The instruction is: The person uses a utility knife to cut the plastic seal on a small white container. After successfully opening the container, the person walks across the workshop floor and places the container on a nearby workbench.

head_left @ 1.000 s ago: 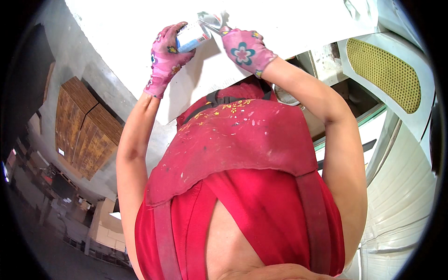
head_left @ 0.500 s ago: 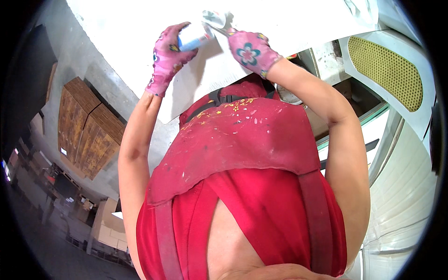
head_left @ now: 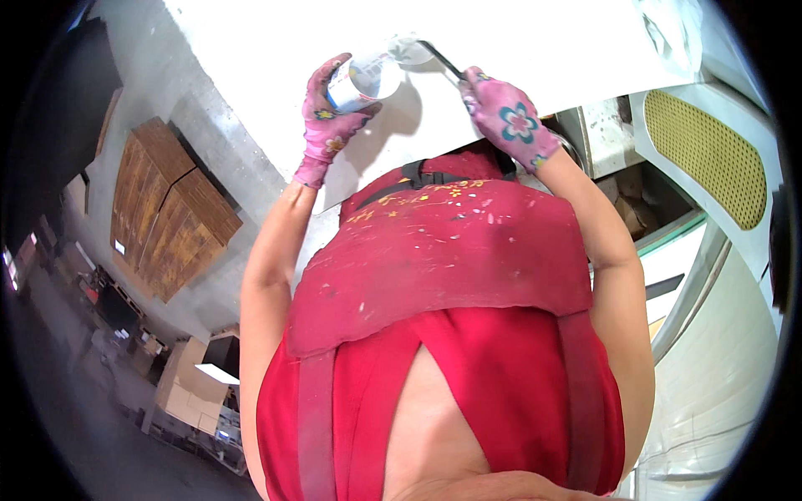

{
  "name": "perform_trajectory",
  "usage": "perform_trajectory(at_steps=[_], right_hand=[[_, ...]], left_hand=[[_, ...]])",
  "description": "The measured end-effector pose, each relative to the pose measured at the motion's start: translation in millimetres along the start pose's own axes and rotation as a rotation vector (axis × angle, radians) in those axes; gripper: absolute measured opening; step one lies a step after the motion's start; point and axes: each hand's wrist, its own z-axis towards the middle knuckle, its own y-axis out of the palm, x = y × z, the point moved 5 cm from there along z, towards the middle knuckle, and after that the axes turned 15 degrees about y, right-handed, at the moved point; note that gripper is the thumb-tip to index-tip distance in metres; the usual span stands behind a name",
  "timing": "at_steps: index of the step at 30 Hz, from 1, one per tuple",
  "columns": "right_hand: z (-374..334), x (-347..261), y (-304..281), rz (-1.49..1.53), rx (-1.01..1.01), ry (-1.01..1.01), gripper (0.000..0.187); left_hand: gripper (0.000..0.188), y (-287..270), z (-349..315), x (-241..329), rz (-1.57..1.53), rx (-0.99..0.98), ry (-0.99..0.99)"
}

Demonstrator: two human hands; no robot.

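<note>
My left hand (head_left: pixel 330 121), in a pink flowered glove, is wrapped round a white and blue cup (head_left: pixel 366 82). The cup tilts, its open mouth turned to the right, and its inside looks pale. In a matching glove, my right hand (head_left: pixel 511 118) grips a thin dark-handled tool (head_left: pixel 443 60) that slants up and left. At the tool's far end is a small pale, partly see-through thing (head_left: pixel 408 50) with grey-green marks, just beyond the cup's rim. Whether it is part of the tool or lies apart, I cannot tell. Both hands are over a white tabletop (head_left: pixel 535 37).
To the left, brown wood-patterned boards (head_left: pixel 171 209) are stacked on a grey floor. A chair with a yellow woven panel (head_left: pixel 706 159) stands at right. Crumpled clear plastic (head_left: pixel 672 33) lies at the far right. An open compartment (head_left: pixel 639 200) shows below the table's right side.
My right hand has drawn away from the cup to the right, and the tool's dark shaft now shows. The cup has turned, so its open mouth shows.
</note>
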Motion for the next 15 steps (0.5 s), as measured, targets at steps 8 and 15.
perform_trajectory(at_steps=[8,15], right_hand=[[-6.6,-1.8,-7.5,0.455,-0.073,0.162,0.019],[-1.0,-50.4,-30.2,0.692,-0.062,-0.116,0.055]], left_hand=[[0.086,9.5,-5.4,12.6,-0.191,0.061,-0.115],[0.091,13.5,-9.1,23.5,-0.204,0.003,-0.266]])
